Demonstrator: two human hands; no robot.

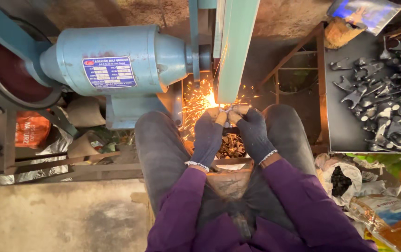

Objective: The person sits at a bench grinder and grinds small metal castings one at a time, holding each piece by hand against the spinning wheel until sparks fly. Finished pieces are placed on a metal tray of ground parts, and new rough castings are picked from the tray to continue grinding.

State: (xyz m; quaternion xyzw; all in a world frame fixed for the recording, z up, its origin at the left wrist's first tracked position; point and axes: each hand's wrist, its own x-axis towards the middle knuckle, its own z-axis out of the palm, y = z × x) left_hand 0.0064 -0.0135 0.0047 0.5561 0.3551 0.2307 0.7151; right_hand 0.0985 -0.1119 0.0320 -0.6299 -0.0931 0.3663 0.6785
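Observation:
Both my hands wear dark blue gloves with bare fingertips. My left hand (pixel 209 133) and my right hand (pixel 251 130) meet at the fingertips and together pinch a small metal piece (pixel 226 113), mostly hidden by the fingers. The piece is pressed against the pale green abrasive belt (pixel 235 46) of a light blue belt grinder (pixel 116 60). Orange sparks (pixel 199 100) spray to the left from the contact point. Purple sleeves cover my arms, and my knees in grey trousers flank the hands.
A heap of small metal parts (pixel 230 147) lies in a box between my knees. A dark tray (pixel 345 126) at the right holds several grey forged parts (pixel 387 93). Bags and sacks (pixel 345 179) lie at the lower right, a flat slab (pixel 65 214) at the lower left.

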